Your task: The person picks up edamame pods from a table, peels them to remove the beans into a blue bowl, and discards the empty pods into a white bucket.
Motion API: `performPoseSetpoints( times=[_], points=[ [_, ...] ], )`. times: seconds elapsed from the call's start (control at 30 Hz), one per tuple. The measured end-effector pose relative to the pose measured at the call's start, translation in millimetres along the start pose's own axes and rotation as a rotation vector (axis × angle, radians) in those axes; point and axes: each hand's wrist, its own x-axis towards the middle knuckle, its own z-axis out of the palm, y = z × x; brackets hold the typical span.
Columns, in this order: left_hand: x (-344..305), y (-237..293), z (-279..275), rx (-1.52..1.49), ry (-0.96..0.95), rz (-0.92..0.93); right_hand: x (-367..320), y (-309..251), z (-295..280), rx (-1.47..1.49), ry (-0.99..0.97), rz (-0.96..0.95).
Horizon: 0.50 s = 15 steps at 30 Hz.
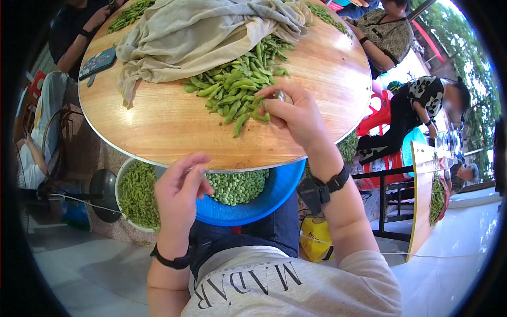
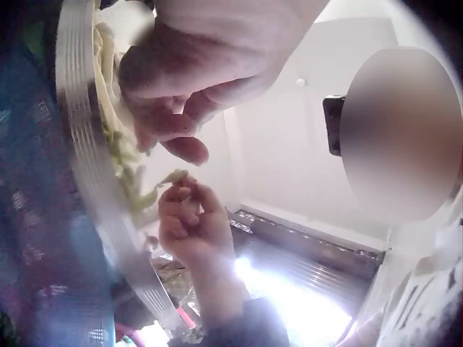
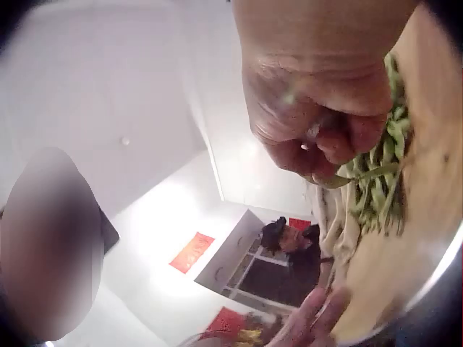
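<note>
Green bean pods (image 1: 232,87) lie in a heap on the round wooden table (image 1: 174,127). At the heap's near right edge, my right hand (image 1: 293,113) pinches a pod between thumb and fingertips; the pod (image 2: 173,176) shows in the left wrist view, and in the right wrist view the fingers are bent around its end (image 3: 334,181). My left hand (image 1: 182,185) is held by the table's near edge with fingers loosely bent and nothing visible in them. Partly under the edge, a blue basin (image 1: 285,185) holds shelled beans (image 1: 237,187).
A grey cloth (image 1: 174,42) covers the far part of the table, with a phone (image 1: 97,62) at its left. A white tub of pods (image 1: 138,195) stands at the lower left. Several people sit around, one near red chairs (image 1: 376,113). A yellow bag (image 1: 317,240) lies at the right.
</note>
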Motion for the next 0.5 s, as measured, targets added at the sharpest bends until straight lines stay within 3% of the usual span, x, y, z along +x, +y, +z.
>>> performPoseSetpoints(
  times=[0.03, 0.23, 0.27, 0.33, 0.43, 0.5],
  points=[
    [4, 2, 7, -0.047, -0.034, -0.015, -6, 1, 2, 0.238, -0.035, 0.116],
    [27, -5, 35, -0.152, -0.199, -0.072, -32, 5, 27, 0.502, -0.099, 0.184],
    [30, -7, 36, -0.136, -0.23, -0.077, -36, 5, 28, 0.392, -0.131, 0.195],
    [36, -12, 38, -0.09, -0.234, -0.073, -36, 16, 34, 0.167, -0.092, -0.054],
    [31, -15, 34, 0.015, -0.175, 0.004, -43, 15, 31, -0.042, -0.034, -0.205],
    [20, -9, 33, 0.043, -0.153, 0.005, -58, 5, 23, 0.252, -0.112, 0.111]
  ],
)
